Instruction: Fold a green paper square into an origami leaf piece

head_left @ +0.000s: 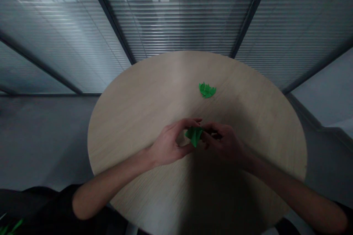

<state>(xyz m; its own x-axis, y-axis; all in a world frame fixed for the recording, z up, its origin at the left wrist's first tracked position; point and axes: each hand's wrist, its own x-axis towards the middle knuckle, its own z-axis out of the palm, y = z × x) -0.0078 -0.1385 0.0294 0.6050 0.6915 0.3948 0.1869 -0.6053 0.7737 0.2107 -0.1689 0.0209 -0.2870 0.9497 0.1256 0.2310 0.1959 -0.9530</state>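
Between my two hands, above the middle of the table, is a piece of folded green paper (pixel 194 136) with a point facing down toward me. My left hand (pixel 172 142) curves around its left side, thumb below and fingers above, closed on it. From the right, my right hand (pixel 222 139) pinches the paper's right edge with thumb and fingertips. Beyond the hands, a second folded green paper piece (pixel 207 90) with several upright points lies on the table, touched by neither hand.
The round wooden table (pixel 132 106) stands against a glass wall with blinds (pixel 182 25). Dark frame posts (pixel 113 18) divide the glass. Grey floor (pixel 55 136) shows on both sides. Something with green blades (pixel 13 227) shows at the lower left corner.
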